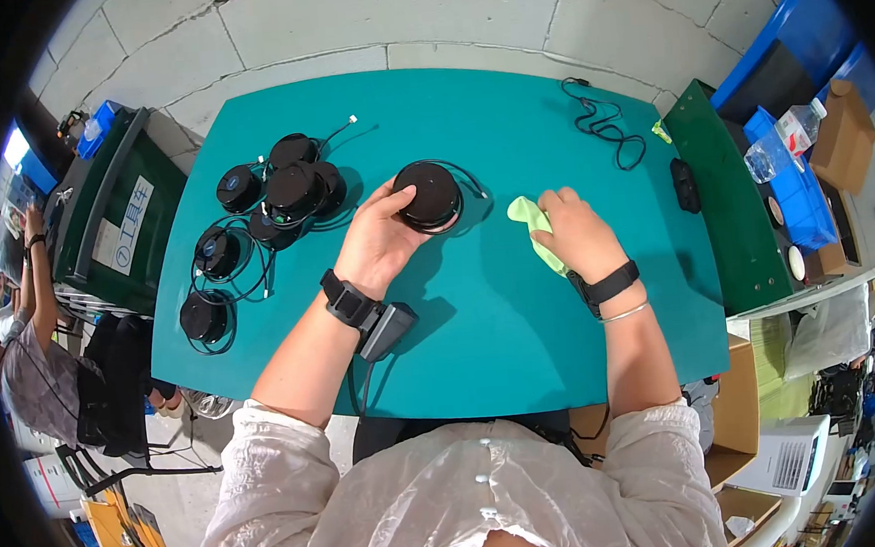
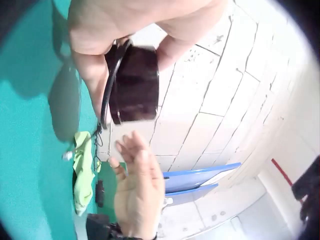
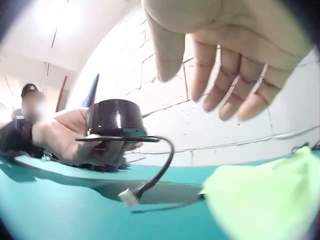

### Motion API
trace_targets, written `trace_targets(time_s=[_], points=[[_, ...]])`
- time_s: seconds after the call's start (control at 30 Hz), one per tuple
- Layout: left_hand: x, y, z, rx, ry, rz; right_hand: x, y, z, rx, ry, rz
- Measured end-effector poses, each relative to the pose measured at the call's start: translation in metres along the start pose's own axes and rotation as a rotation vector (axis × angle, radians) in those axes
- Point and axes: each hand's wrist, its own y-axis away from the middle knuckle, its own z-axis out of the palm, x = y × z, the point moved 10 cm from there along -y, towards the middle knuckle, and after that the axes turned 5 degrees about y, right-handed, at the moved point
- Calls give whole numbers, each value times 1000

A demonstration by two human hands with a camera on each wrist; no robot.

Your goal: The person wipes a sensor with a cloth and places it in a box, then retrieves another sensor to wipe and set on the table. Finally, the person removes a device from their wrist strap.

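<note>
My left hand (image 1: 374, 245) grips a black round device (image 1: 427, 196), a short cylinder with a thin black cable looped round its base. Thumb and fingers hold it from the sides, above the table. A white plug (image 3: 129, 198) hangs at the cable's end in the right wrist view. My right hand (image 1: 583, 234) is over a light green cloth (image 1: 529, 216) in the head view. From the right wrist, its fingers (image 3: 225, 102) show loosely extended and apart from the cloth, which lies below on the table. Nothing is between those fingers.
Several similar black devices (image 1: 292, 190) with cables lie at the left of the green table (image 1: 483, 361), some stacked. A loose black cable (image 1: 604, 128) lies at the back right, near a dark case (image 1: 686, 185). A green panel (image 1: 718, 196) borders the right side. Another person (image 1: 46, 348) is at far left.
</note>
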Motion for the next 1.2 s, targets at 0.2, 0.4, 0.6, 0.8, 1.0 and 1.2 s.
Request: trace_targets(time_s=[0.2,0.4,0.6,0.8,1.0,1.2], points=[[-11,2,0,-21,-56,12,-11,-4,-30,250,-313,-12],[-43,6,4,-72,77,-101,-126,21,-27,279,-177,-508],[-30,10,22,-145,132,-140,-141,30,-24,119,-132,-621],[-30,7,19,-111,107,-59,-123,21,-30,222,-166,-476],[-39,15,17,-118,-90,-163,-109,18,-31,262,-60,-312],[-28,16,19,-109,-38,-186,-103,14,-23,153,-205,-390]])
